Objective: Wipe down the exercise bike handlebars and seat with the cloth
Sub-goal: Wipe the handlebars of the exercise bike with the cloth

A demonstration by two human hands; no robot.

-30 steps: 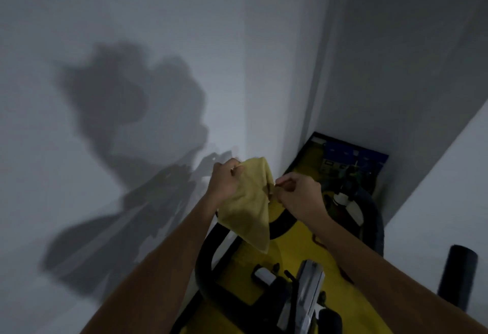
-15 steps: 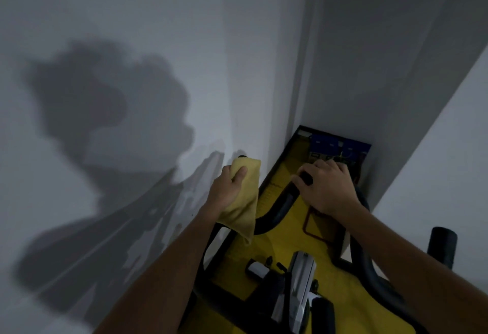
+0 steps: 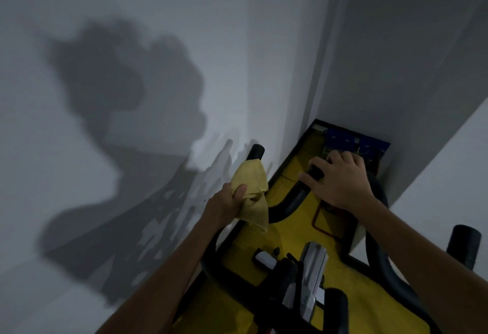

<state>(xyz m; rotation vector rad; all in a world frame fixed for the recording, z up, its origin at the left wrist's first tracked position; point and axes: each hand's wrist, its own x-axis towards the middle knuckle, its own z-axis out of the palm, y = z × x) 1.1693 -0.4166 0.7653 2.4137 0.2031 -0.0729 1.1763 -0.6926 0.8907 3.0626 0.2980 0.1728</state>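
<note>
While dim light holds: everything reads grey, with detail soft at the frame edges.
Left hand (image 3: 229, 201): centre of frame, fingers curled round the yellow cloth (image 3: 252, 193), bunching it against the left handlebar grip.
Cloth: wrapped over the upper part of the left bar, a loose corner hanging down toward lower centre.
Left bar end (image 3: 255, 151): black rounded tip poking out just above the cloth, close to the wall.
Right hand (image 3: 336, 179): right of centre, fingers curled over the inner black handlebar prong (image 3: 291, 203), thumb on its near side.
Handlebars: black curved tubing looping from lower centre out to both sides; the right outer grip (image 3: 464, 246) stands upright at the right edge, untouched.
Seat: not in view.
Bike stem (image 3: 313, 275): silver post and black clamp at lower centre, partly hidden between the forearms.
Floor mat (image 3: 287, 230): yellow, beneath the bars.
Blue box (image 3: 356, 142): in the corner behind the right hand, partly covered by it; contents too dark to tell.
Wall (image 3: 132, 29): fills the left and upper frame, carrying a large shadow (image 3: 111, 88) of the person at left.
In the way: both forearms cross the lower frame over the bike frame.
</note>
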